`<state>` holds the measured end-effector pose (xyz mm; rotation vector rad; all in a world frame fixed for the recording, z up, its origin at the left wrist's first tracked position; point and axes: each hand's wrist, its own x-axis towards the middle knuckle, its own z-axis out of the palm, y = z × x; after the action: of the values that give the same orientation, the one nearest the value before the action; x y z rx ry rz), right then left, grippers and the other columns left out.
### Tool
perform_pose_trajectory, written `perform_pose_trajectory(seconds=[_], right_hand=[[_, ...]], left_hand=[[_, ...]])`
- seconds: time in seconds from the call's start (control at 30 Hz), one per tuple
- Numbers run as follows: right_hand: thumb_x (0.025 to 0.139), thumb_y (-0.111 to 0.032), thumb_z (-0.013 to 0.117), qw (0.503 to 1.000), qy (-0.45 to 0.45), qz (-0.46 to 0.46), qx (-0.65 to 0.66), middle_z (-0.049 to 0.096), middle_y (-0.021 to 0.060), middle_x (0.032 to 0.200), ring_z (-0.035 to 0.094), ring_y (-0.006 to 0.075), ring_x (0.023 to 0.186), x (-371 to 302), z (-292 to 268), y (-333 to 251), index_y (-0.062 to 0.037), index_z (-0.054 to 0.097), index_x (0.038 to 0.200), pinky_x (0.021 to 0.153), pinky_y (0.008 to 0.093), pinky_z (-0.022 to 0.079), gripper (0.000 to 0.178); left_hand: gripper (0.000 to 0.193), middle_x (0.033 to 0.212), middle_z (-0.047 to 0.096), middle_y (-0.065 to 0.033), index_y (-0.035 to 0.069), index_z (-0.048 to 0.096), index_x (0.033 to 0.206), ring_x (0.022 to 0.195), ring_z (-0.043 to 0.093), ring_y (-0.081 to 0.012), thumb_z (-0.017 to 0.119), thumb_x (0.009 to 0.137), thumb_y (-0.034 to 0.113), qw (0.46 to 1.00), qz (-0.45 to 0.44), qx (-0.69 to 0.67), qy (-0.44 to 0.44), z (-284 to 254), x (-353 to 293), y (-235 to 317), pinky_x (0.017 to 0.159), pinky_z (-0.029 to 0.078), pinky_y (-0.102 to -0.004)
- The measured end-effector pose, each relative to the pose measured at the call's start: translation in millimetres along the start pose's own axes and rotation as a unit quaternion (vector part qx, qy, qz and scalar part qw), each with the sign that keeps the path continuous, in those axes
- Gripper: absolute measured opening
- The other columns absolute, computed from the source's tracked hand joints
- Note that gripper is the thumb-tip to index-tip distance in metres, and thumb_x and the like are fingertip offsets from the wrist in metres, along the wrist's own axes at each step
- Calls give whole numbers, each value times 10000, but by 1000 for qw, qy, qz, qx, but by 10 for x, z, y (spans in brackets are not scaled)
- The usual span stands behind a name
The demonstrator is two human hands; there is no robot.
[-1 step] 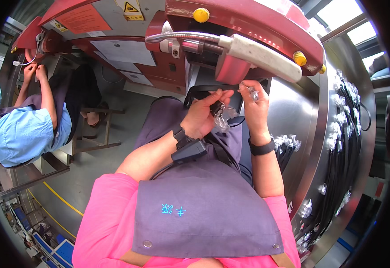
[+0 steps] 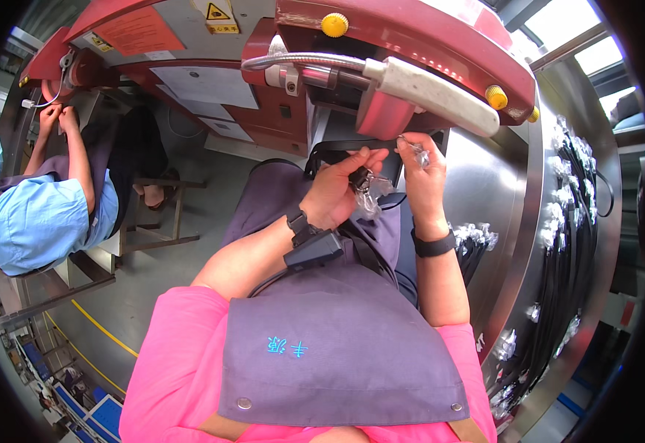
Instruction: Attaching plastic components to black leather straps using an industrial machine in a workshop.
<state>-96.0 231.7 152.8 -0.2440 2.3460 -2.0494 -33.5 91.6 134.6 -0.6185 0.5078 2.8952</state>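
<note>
My left hand [image 2: 331, 193] is closed around a black belt [image 2: 330, 150], its thumb and fingertips pinching the strap. Clear plastic wrap [image 2: 370, 199] crumples around a dark, buckle-like end beside those fingers. Close by on the right, my right hand [image 2: 423, 173] is closed with its fingertips pinched at the strap's upper edge. More clear plastic [image 2: 420, 155] pokes out between its fingers. Both hands are just below a reddish wheel [image 2: 384, 111] on the machine. Exactly where the strap runs behind my fingers is hidden.
The red machine [image 2: 404, 44] spans the top, with a pale guard bar [image 2: 440, 96] above my hands. At right, a metal table [image 2: 485, 184] bears black belts [image 2: 577, 221] with plastic-wrapped ends. Another person [image 2: 49, 207] sits working at far left.
</note>
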Motion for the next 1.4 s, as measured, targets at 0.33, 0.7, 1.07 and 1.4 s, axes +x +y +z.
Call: perform_pose_trajectory(seconds=[0.33, 0.7, 1.07, 1.4], right_hand=[[892, -50, 639, 961, 41, 30, 272, 502, -52, 737, 447, 30, 636, -155, -151, -195, -65, 552, 997, 552, 217, 345, 137], [1014, -212, 406, 886, -52, 23, 459, 348, -17, 543, 343, 101, 473, -188, -674, -319, -81, 441, 724, 475, 265, 320, 321], [867, -127, 621, 947, -299, 1, -117, 666, 104, 824, 656, 220, 795, -502, -329, -208, 10, 638, 1014, 736, 332, 504, 202], [857, -38, 626, 965, -180, -62, -180, 665, 125, 810, 674, 210, 740, -420, -348, -425, 50, 646, 982, 680, 293, 508, 154]], left_hand=[[156, 1083, 657, -161, -20, 604, 1022, 944, 638, -171, 573, 955, 118, 998, -60, -9, -32, 203, -89, -129, 866, 523, -285], [188, 1137, 641, -164, 17, 595, 1102, 1115, 610, -272, 548, 961, 131, 983, -146, 84, -78, 8, -296, -134, 946, 494, -359], [388, 1218, 586, -89, 32, 558, 1239, 1089, 565, -179, 531, 981, 320, 987, -70, 112, -90, -20, -268, -113, 945, 461, -358], [174, 947, 673, -86, 12, 641, 1060, 856, 645, -159, 647, 906, 92, 981, 44, 176, -71, -103, -297, 36, 780, 526, -280]])
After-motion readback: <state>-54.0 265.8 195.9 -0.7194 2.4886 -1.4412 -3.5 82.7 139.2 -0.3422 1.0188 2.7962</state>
